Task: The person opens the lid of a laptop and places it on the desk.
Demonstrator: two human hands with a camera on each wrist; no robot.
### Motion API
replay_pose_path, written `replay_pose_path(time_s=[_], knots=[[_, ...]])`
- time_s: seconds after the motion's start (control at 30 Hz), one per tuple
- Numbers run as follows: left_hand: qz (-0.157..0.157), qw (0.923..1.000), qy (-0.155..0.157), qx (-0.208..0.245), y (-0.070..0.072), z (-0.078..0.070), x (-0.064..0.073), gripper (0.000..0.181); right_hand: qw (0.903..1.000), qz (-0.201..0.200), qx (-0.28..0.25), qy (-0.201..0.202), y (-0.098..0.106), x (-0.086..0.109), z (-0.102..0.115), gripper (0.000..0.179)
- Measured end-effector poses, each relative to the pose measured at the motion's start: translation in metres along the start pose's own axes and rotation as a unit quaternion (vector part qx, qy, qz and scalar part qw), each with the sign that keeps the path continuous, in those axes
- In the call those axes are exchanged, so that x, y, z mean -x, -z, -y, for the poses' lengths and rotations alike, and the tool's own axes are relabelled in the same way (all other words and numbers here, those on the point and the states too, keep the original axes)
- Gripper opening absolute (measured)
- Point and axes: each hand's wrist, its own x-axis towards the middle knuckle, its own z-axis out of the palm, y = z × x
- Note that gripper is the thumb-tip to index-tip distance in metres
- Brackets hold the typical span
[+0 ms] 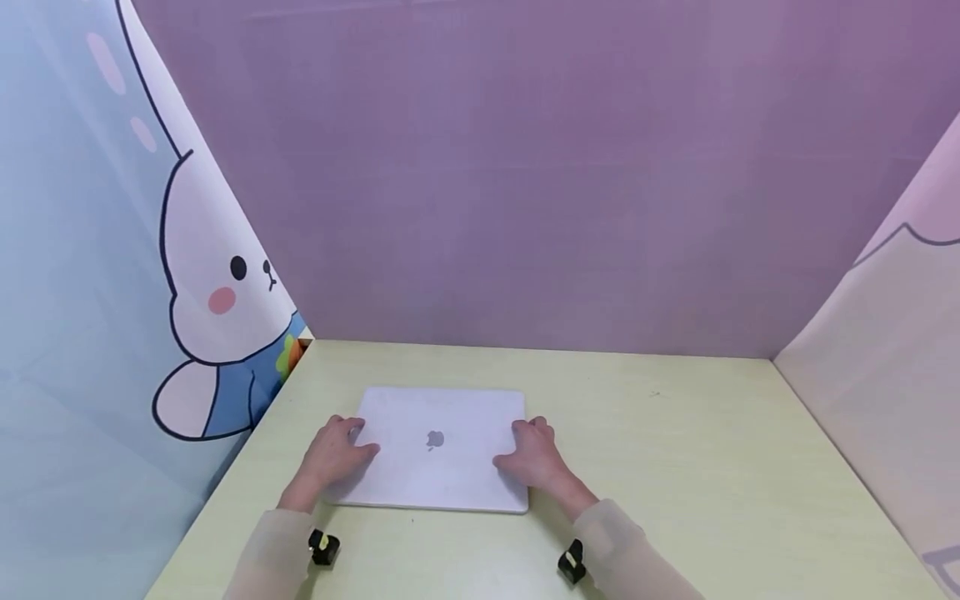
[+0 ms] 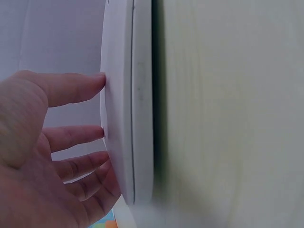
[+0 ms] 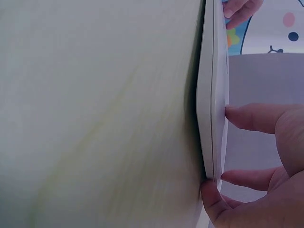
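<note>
Laptop [image 1: 442, 471], closed, is placed on the table [image 1: 675, 467] between the left hand [image 1: 332, 454] and the right hand [image 1: 536, 457]. Its opposite sides are gripped by both, with each thumb [image 2: 76, 88] laid on the top and the other fingers [image 2: 78, 166] bent toward the edges.

A left hand [image 2: 33, 171] is resting against a closed white laptop [image 2: 141, 109], its thumb tip touching the lid and its fingers bending toward the left edge. A dark seam is running along the near edge. Pale tabletop [image 2: 228, 109] is filling the near side; a purplish backdrop [image 2: 61, 42] is standing far behind.
</note>
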Motion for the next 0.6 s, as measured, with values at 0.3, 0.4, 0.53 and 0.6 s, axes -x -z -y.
replay_pose_path(time_s=[0.3, 0.4, 0.53, 0.6], knots=[[0.002, 0.9999, -0.012, -0.008, -0.007, -0.018, 0.002, 0.058, 0.9998, 0.006, 0.005, -0.017, 0.010, 0.005, -0.012, 0.069], [0.000, 0.9998, -0.019, -0.006, -0.010, -0.024, 0.004, 0.057, 0.9998, 0.006, 0.006, -0.020, 0.015, 0.008, -0.017, 0.070], [-0.004, 0.9996, -0.028, -0.010, -0.013, -0.031, 0.006, 0.057, 0.9997, 0.007, 0.009, -0.022, 0.020, 0.011, -0.021, 0.070], [-0.004, 0.9994, -0.032, -0.014, -0.014, -0.033, 0.006, 0.057, 0.9997, 0.007, 0.010, -0.023, 0.022, 0.012, -0.024, 0.070]])
